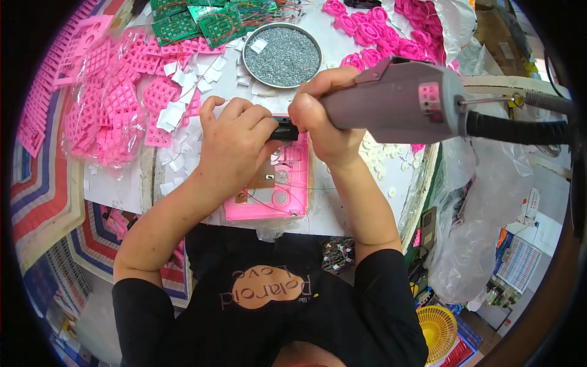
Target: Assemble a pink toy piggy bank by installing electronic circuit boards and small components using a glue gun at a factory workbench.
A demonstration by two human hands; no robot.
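A pink plastic casing (244, 211) lies on the worktable in front of me, with a brown circuit board (262, 177), round parts and thin wires in it. My left hand (235, 137) is closed, its fingertips pressing on a small black plastic part (284, 129) at the casing's far end. Close beside it my right hand (330, 122) is wrapped around the front end of a grey electric screwdriver (391, 104). That tool hangs from a spring and a black cable on the right. Its tip is hidden by my hand and the black part.
A round tin of small screws (281, 58) stands beyond my hands. Left lie pink button pads (116, 110), white paper squares (174, 116) and green circuit boards (214, 24). Pink rings (373, 33) and small white discs (382, 156) lie right. A yellow basket (437, 333) stands below.
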